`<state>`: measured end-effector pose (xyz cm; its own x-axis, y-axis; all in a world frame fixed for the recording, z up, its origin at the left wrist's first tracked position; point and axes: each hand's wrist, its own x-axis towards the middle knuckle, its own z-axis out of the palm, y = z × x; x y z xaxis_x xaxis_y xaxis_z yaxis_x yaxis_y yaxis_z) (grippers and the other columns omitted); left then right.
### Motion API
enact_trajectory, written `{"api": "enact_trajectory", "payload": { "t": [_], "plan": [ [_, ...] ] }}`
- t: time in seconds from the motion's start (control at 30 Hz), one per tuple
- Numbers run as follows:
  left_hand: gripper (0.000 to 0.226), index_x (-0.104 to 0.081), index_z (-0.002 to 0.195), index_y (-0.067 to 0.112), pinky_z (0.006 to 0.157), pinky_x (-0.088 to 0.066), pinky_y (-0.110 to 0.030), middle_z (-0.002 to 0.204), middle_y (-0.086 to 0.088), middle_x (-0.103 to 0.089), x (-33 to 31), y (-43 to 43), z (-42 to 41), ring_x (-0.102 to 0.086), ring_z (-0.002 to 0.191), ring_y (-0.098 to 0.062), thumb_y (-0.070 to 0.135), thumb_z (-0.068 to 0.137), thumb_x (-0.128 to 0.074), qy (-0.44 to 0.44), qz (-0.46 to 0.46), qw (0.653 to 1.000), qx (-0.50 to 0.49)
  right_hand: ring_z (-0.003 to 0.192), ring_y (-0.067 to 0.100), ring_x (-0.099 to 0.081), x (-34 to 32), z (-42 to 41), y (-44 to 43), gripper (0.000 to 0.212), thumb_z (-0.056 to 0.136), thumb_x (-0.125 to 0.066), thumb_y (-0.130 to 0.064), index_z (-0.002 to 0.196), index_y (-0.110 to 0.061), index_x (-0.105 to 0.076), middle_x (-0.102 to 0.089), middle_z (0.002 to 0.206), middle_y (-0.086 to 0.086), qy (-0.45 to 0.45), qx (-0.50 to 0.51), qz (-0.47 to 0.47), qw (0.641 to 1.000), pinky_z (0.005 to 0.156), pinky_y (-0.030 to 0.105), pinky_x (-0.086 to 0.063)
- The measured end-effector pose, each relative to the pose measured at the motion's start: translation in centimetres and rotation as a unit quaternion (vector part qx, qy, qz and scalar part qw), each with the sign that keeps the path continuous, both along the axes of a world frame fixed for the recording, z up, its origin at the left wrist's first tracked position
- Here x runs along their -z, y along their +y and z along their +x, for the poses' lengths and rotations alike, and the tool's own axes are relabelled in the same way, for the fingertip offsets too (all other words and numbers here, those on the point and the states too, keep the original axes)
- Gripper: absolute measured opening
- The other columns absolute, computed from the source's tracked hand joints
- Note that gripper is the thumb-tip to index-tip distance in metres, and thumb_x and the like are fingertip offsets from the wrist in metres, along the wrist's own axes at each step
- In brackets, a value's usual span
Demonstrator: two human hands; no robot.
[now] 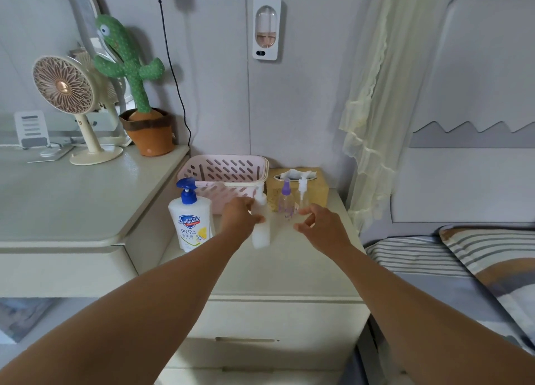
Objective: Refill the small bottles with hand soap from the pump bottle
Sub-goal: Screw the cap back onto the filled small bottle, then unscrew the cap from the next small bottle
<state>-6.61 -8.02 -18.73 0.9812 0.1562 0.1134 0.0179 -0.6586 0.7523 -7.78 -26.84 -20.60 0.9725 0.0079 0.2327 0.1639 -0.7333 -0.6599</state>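
A white hand-soap pump bottle [191,219] with a blue pump stands at the left of the bedside cabinet top [289,268]. My left hand [240,215] grips a small white pump bottle [260,231] that stands just right of it. My right hand [320,225] hovers with loosely curled fingers and holds nothing, in front of a small clear bottle with a white pump [302,195]. A small clear bottle with a purple cap [286,200] stands left of that one.
A pink slotted basket [223,171] and a tissue box [315,184] sit at the back of the cabinet. A higher desk [72,199] at left carries a fan [66,95] and a plush cactus [136,95]. A bed [463,268] lies at right.
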Motion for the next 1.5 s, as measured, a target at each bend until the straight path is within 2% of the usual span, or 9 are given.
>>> {"api": "enact_trajectory", "payload": {
  "t": [0.17,0.33,0.6,0.8,0.97,1.07,1.17,1.3,1.5],
  "plan": [
    [0.031,-0.067,0.102,0.005,0.072,-0.033,-0.022,0.092,0.0,-0.059,0.0,-0.4,2.9,-0.051,0.086,-0.015,0.014,0.074,-0.077,-0.013,0.012,1.0,-0.005,0.087,0.018,-0.064,0.0,3.1,0.2,0.043,0.081,-0.067,-0.033,0.122,-0.022,-0.057,-0.069,0.085,-0.004,-0.011,0.011,-0.009,1.0,0.081,0.031,-0.05],
    [0.038,-0.066,0.112,0.006,0.076,-0.035,-0.021,0.1,-0.005,-0.066,0.1,-0.6,4.5,-0.055,0.089,-0.016,0.008,0.076,-0.076,-0.023,-0.013,1.0,-0.007,0.089,0.022,-0.064,-0.4,5.7,1.3,0.045,0.085,-0.062,-0.037,0.126,-0.02,-0.054,-0.07,0.092,0.003,-0.027,0.041,-0.007,0.999,0.074,0.031,-0.048],
    [0.042,-0.064,0.11,0.012,0.075,-0.04,-0.022,0.099,0.002,-0.066,1.3,-0.3,5.8,-0.058,0.089,-0.013,0.011,0.07,-0.08,-0.046,-0.059,0.997,-0.025,0.09,0.024,-0.064,-1.2,8.3,3.5,0.033,0.087,-0.06,-0.038,0.114,-0.021,-0.064,-0.069,0.096,0.005,-0.032,0.093,-0.046,0.994,0.068,0.028,-0.045],
    [0.041,-0.065,0.11,0.01,0.075,-0.039,-0.02,0.097,0.004,-0.066,1.5,0.0,5.5,-0.057,0.085,-0.01,0.013,0.072,-0.08,-0.043,-0.059,0.997,-0.024,0.077,0.023,-0.062,-1.0,8.7,4.1,0.019,0.088,-0.058,-0.033,0.092,-0.016,-0.066,-0.066,0.083,0.004,-0.04,0.093,-0.07,0.992,0.06,0.029,-0.046],
    [0.05,-0.06,0.117,0.008,0.081,-0.04,-0.021,0.105,0.0,-0.065,1.8,0.4,4.7,-0.059,0.096,-0.014,0.016,0.072,-0.081,-0.029,-0.066,0.997,-0.037,0.07,0.018,-0.057,-1.4,7.1,3.9,0.02,0.088,-0.059,-0.035,0.082,-0.016,-0.062,-0.06,0.073,-0.001,-0.06,0.08,-0.061,0.993,0.058,0.029,-0.046],
    [0.05,-0.057,0.117,0.01,0.074,-0.041,-0.021,0.099,0.003,-0.061,1.9,0.6,3.4,-0.061,0.089,-0.014,0.024,0.074,-0.079,-0.034,-0.071,0.996,-0.05,0.065,0.016,-0.061,-1.9,5.8,3.6,0.023,0.087,-0.061,-0.038,0.078,-0.017,-0.063,-0.063,0.069,-0.001,-0.055,0.06,-0.048,0.996,0.06,0.031,-0.052],
    [0.037,-0.06,0.107,0.012,0.066,-0.041,-0.015,0.093,0.004,-0.063,1.6,0.8,1.7,-0.064,0.083,-0.015,0.033,0.079,-0.073,-0.054,-0.07,0.995,-0.048,0.059,0.013,-0.056,-2.5,4.1,3.3,0.025,0.085,-0.064,-0.038,0.074,-0.015,-0.061,-0.061,0.065,-0.001,-0.046,0.019,-0.042,0.998,0.054,0.025,-0.044],
    [0.037,-0.067,0.106,0.011,0.078,-0.049,-0.018,0.097,-0.001,-0.07,0.7,1.4,-1.1,-0.065,0.085,-0.01,0.038,0.082,-0.069,-0.039,-0.1,0.993,0.049,0.059,0.017,-0.056,-3.2,1.4,3.2,0.03,0.082,-0.068,-0.037,0.076,-0.008,-0.064,-0.065,0.066,0.006,-0.039,-0.041,-0.007,0.998,0.055,0.025,-0.041],
    [0.034,-0.069,0.105,0.009,0.067,-0.047,-0.005,0.091,0.002,-0.072,-0.8,2.2,-5.5,-0.067,0.082,-0.001,0.021,0.075,-0.078,0.035,-0.155,0.975,0.158,0.058,0.014,-0.051,-4.4,-2.2,4.0,0.028,0.081,-0.068,-0.033,0.079,-0.006,-0.063,-0.064,0.069,0.006,-0.038,-0.073,0.004,0.997,0.055,0.023,-0.039]
  ]
}}
